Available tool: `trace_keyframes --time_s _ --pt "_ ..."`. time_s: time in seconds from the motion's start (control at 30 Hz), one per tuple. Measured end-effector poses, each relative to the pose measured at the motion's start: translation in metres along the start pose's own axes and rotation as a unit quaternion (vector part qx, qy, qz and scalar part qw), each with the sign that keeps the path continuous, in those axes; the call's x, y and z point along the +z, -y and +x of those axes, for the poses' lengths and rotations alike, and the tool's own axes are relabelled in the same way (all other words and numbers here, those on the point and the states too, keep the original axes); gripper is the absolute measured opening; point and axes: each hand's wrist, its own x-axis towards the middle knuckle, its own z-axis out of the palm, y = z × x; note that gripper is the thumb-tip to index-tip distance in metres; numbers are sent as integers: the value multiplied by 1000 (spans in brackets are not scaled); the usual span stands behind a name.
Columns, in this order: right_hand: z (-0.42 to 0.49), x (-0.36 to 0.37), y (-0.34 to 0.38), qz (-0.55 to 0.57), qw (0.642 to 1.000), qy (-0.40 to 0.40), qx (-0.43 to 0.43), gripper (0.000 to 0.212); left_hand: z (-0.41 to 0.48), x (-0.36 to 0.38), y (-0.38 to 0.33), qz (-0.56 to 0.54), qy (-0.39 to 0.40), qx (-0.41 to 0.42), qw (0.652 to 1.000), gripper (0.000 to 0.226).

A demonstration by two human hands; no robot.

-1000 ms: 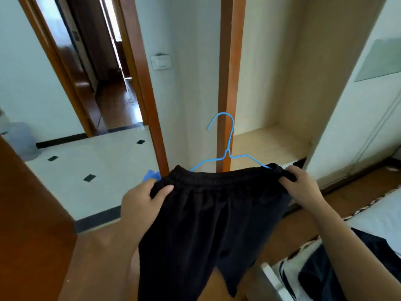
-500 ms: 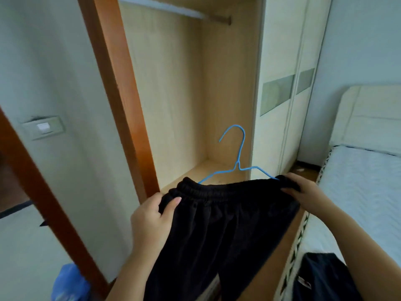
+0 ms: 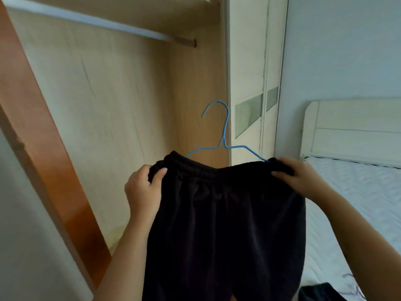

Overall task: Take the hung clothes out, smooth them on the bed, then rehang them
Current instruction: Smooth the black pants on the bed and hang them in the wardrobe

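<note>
Black shorts (image 3: 225,213) hung on the blue hanger (image 3: 224,135) before the open wardrobe, the hanger's shoulders hidden in the waistband and the hems cut off. The left hand (image 3: 143,190) and right hand (image 3: 299,177) each gripped a waistband end. The rail (image 3: 86,20) appeared nearer than half a second before.

The black shorts (image 3: 225,213), with a gathered elastic waistband, hang upright on a thin blue wire hanger (image 3: 223,146), its hook pointing up and opening left. The left hand (image 3: 143,187) and right hand (image 3: 299,179) grip the waistband's two ends, below the far wardrobe rail (image 3: 91,20).
</note>
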Motion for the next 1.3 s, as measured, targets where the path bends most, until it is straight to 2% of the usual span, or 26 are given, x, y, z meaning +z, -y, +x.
trace_keyframes --time_s 0.1,0.3,0.43,0.53,0.63,0.83,0.93,1.03,1.1,1.13,1.2,1.3 --pt "10 7 9 9 1000 -14 15 11 18 4 11 -3 -5 9 1000 23" --pt "22 31 25 -6 999 -36 37 17 41 9 39 -12 -27 -5 1000 27" --pt "31 36 37 -5 999 27 39 13 49 12 52 -11 -55 -24 998 28" --pt "42 38 43 27 998 42 30 20 50 13 62 4 -82 -24 996 29" --pt "61 42 51 76 997 32 12 16 52 12 65 19 -122 -38 992 30" --pt "117 60 46 84 996 17 -21 21 70 23 76 40 -182 -42 982 29" --pt "150 69 43 152 986 63 -38 5 84 35 82 43 -196 -56 978 28" --pt "190 79 48 231 962 138 -45 19 114 37 92 43 -219 -59 973 27" --pt "271 77 51 240 945 195 -104 12 170 67 100 48 -275 -78 957 26" --pt "273 76 54 236 939 216 -123 8 181 66 109 30 -266 -90 959 26" --pt "280 74 69 259 928 244 -113 13 195 64 120 13 -238 -132 962 25" --pt "320 69 83 295 907 268 -136 15 233 64 115 -5 -237 -137 962 25"
